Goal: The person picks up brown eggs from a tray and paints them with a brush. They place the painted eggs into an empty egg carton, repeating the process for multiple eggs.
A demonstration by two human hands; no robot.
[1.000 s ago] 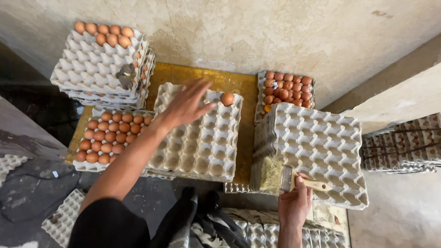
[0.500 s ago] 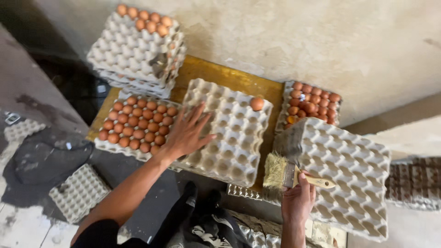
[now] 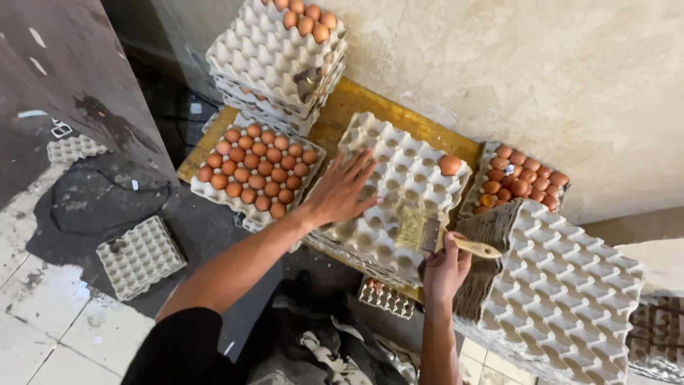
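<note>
Cardboard egg tray [image 3: 399,192] lies under our flat, open left hand [image 3: 342,192]. Our right hand [image 3: 445,267] grips a paintbrush [image 3: 427,234]; we'd best sweep lightly, clear of the lone egg [image 3: 449,165].

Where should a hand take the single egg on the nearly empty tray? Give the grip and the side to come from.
Grip the brown egg by its exposed upper half, fingertips on opposite sides, coming straight down from above. It sits in a cup at the far right corner of the grey pulp tray, so its lower part is sunk out of reach. The neighbouring cups are empty, probably leaving fingers room.
</note>
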